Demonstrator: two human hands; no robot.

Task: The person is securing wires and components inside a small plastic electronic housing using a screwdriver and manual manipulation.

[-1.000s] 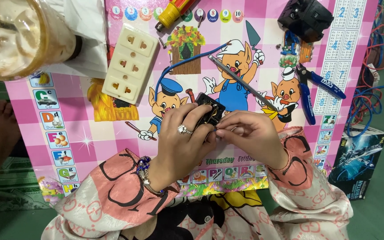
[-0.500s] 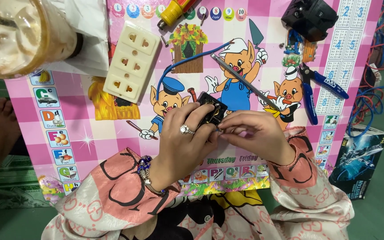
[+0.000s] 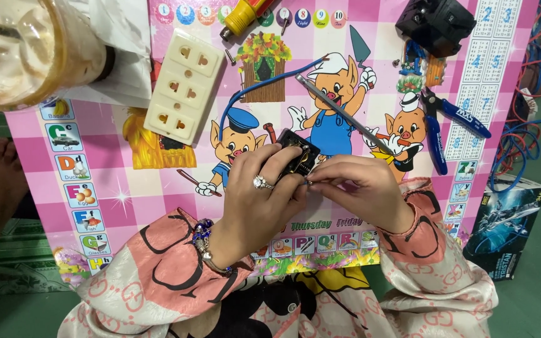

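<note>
I see the small black module (image 3: 298, 158) held above the pink cartoon mat (image 3: 158, 188), tilted — its long axis runs from lower left to upper right. My left hand (image 3: 259, 206) has its grip closed around its lower edge. My right hand (image 3: 359, 188) pinches something thin at its right side; what it is, I cannot tell. A blue wire (image 3: 252, 94) leads away upward.

A cream socket strip (image 3: 183, 86), blue-handled cutters (image 3: 447, 123), a yellow tool (image 3: 245, 15) and a black part (image 3: 434, 24) are laid on the pink worktop (image 3: 95, 163); an iced drink (image 3: 23, 50) is seen at the left corner.
</note>
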